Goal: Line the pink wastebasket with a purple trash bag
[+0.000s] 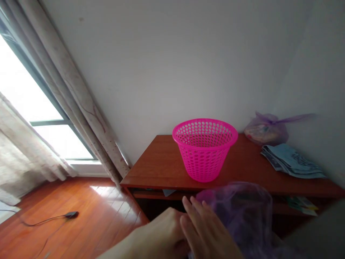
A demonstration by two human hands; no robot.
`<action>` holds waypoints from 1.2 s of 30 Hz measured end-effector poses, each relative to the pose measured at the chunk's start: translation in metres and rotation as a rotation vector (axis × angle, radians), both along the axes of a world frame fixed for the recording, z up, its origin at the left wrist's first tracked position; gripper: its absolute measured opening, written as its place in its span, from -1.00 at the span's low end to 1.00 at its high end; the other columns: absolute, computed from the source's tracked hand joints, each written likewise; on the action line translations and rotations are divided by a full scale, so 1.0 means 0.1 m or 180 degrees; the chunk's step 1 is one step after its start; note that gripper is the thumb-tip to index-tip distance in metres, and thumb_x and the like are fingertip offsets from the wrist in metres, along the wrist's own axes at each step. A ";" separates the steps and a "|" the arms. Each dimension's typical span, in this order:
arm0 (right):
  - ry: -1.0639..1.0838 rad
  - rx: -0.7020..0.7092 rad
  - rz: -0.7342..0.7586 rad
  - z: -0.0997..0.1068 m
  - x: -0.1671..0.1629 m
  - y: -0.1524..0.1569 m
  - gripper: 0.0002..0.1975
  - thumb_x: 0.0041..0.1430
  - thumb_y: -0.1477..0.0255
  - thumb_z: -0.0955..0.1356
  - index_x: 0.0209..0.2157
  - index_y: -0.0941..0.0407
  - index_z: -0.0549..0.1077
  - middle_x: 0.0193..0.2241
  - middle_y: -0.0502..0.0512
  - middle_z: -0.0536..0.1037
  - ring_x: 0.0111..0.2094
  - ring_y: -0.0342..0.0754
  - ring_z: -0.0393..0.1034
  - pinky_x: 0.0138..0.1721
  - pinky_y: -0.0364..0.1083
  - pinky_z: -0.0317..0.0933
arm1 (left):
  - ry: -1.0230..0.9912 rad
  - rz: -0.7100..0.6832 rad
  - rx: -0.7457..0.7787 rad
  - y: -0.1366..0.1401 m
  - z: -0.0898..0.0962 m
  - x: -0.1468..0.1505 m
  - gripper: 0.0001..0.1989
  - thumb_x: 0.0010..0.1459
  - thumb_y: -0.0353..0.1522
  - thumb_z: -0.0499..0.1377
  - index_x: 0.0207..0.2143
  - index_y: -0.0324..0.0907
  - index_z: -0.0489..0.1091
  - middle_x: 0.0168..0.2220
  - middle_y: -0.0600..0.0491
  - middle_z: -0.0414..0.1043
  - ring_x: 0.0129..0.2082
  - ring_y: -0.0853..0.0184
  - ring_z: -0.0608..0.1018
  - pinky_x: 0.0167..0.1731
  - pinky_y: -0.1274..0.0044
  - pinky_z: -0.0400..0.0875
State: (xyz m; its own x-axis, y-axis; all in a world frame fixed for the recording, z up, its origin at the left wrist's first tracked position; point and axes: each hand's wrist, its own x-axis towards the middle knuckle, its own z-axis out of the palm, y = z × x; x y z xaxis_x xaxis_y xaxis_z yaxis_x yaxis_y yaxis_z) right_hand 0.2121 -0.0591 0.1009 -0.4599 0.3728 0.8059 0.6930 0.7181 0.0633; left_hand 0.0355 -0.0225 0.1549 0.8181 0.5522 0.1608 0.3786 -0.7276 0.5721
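A thin, see-through purple plastic bag (242, 212) billows beside and behind my hands, low in the view. My left hand (164, 232) is closed like a fist at the bag, its fingertips hidden behind my other hand. Across it lies my right hand (208, 230), with the fingers stretched out and touching the left hand and the bag. Just beyond them, a bright pink basket (203, 162) with a pattern of holes stands upright on a reddish-brown desk (156, 158). Neither hand touches the basket.
At the desk's back right sits a tied purple bag (266, 131) with things inside. A folded light-blue cloth (293, 160) lies in front of it. Papers (302, 205) show on the shelf below. A black adapter with a cord (71, 214) lies on the wooden floor by the curtains (78, 90).
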 end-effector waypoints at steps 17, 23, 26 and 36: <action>0.0297 -0.2968 -0.1893 -0.81 1.22 0.49 -0.52 0.00 0.59 0.18 -0.12 -0.09 0.50 -0.15 -0.07 0.58 -0.17 -0.02 0.50 -0.19 -0.10 0.31 | -0.2204 0.4077 -0.0253 0.66 -1.03 -1.64 -0.80 -0.25 -0.34 0.30 -0.46 -0.20 0.51 -0.37 -0.04 0.56 -0.27 0.10 0.57 -0.19 0.32 0.50; 0.0747 -0.2770 -0.1071 -0.34 0.70 0.47 -0.38 -0.18 0.63 0.17 -0.05 0.01 0.47 -0.12 0.01 0.58 -0.12 -0.01 0.49 -0.08 -0.09 0.30 | -0.0941 0.2209 0.1037 0.08 -1.06 -0.39 -0.29 0.06 -0.45 0.13 0.28 -0.13 0.08 0.29 -0.16 0.11 0.29 0.04 0.17 0.25 0.09 -0.03; 0.0701 -0.2386 -0.0385 -0.23 0.39 0.40 -0.32 -0.21 0.63 0.17 0.02 0.06 0.45 -0.08 0.06 0.56 -0.12 -0.03 0.49 -0.10 -0.12 0.31 | -0.0564 0.1804 0.0583 0.05 -1.17 0.02 -0.20 -0.05 -0.54 0.08 0.30 -0.20 0.04 0.20 -0.19 0.27 0.22 0.06 0.30 0.22 0.10 0.05; -0.0537 -0.3170 -0.2060 -0.68 1.06 0.53 -0.57 0.18 0.57 0.13 -0.17 -0.01 0.55 -0.23 0.07 0.60 -0.22 0.06 0.52 -0.23 0.01 0.34 | -0.1427 0.3410 0.0328 0.63 -1.07 -1.05 -0.68 -0.05 -0.41 -0.01 -0.21 -0.20 0.38 -0.29 0.00 0.53 -0.27 0.21 0.56 -0.25 0.49 0.41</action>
